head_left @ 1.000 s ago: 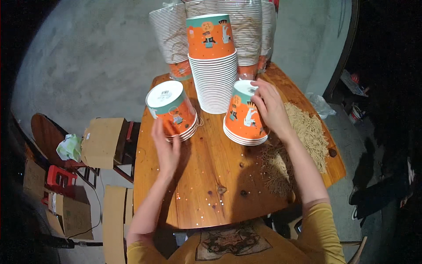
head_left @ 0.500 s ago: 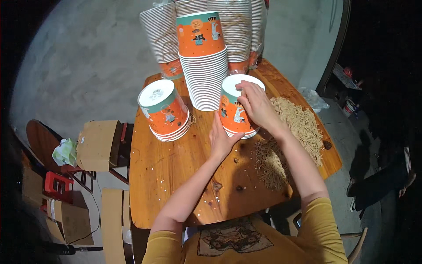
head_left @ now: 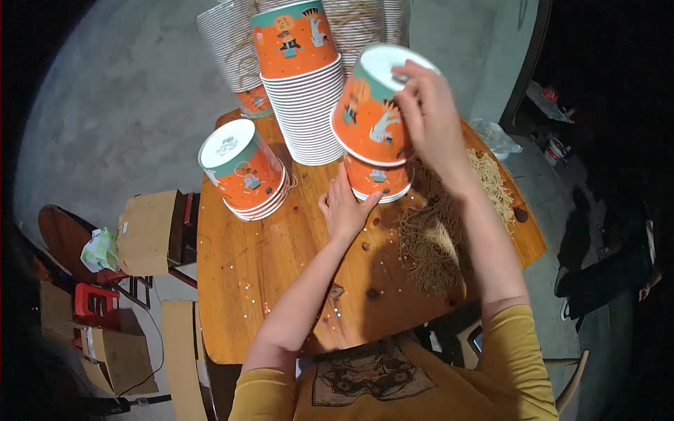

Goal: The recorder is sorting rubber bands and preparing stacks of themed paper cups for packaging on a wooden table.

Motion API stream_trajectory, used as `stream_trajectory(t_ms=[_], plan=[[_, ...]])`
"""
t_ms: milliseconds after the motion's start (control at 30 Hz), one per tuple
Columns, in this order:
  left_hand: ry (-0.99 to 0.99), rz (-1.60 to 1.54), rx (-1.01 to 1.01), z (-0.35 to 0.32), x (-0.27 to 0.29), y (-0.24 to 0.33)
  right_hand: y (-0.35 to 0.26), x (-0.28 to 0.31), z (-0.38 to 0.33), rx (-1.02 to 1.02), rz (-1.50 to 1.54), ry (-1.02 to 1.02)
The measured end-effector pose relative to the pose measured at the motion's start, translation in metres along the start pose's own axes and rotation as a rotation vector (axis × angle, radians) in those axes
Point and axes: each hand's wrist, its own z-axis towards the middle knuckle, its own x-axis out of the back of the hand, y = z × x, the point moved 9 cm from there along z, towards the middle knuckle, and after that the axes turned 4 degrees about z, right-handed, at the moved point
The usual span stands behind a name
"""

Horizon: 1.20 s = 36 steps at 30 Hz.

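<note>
My right hand (head_left: pixel 432 116) is closed on the base of an upside-down orange paper tub (head_left: pixel 372 126) with a green band, tilted and raised. Below it, and partly hidden by it, a matching paper tub (head_left: pixel 379 180) stands inverted on the table. My left hand (head_left: pixel 345 212) lies against the left side of that lower tub, fingers spread and thumb by its rim. To the left stands a short stack of inverted tubs (head_left: pixel 249 179) with a loop of cord at its side. A tall nested stack (head_left: pixel 305 105) rises behind my hands.
Several wrapped tub stacks (head_left: pixel 235 49) stand at the back of the wooden table (head_left: pixel 267 281). Bundles of tan cord (head_left: pixel 439 245) lie at the right, partly under my forearm. Small white bits dot the tabletop. Cardboard boxes (head_left: pixel 147 235) and a red stool (head_left: pixel 97 303) are at the left.
My right hand has lifted the upper tub up off the lower one. My left hand stays by the lower tub. The whole view has shifted slightly.
</note>
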Motion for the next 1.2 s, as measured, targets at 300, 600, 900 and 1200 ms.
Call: stream_trajectory(t_ms=[300, 600, 900, 1200], plan=[[0.054, -1.333, -0.242, -0.069, 0.153, 0.07, -0.034, 0.049, -0.047, -0.351, 0.447, 0.321], [-0.031, -0.199, -0.094, -0.112, 0.191, 0.024, 0.018, 0.003, -0.158, -0.537, 0.153, -0.431], [-0.036, 0.363, -0.537, -0.114, 0.172, 0.064, 0.052, -0.022, -0.19, -0.334, -0.012, -0.679], [0.071, 0.326, -0.501, -0.111, 0.173, 0.069, 0.044, -0.056, -0.196, -0.27, -0.024, -0.897]])
